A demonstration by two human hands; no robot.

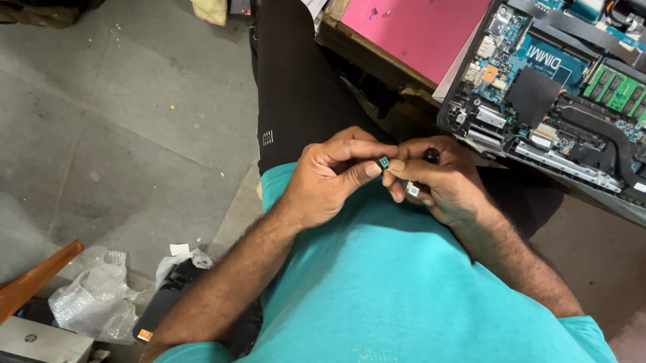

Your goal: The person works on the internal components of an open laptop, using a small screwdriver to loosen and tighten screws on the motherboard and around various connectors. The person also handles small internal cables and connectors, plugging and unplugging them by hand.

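You hold a tiny part (384,163) between both hands over your lap, against your teal shirt (373,280). It's small, dark with a pale greenish face, too small to tell its long axis or heading. Your left hand (330,177) pinches it, thumb and forefinger closed tight on it. Your right hand (439,181) touches it at the fingertips, its grip curled closed around a black-tipped tool (431,155). Opened laptop (576,75) sits on the counter (417,11), near your right hand.

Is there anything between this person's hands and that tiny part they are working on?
Nothing visible: the left hand and right hand meet in the lap, fingers pinching the small greenish part directly. The opened laptop sits apart.
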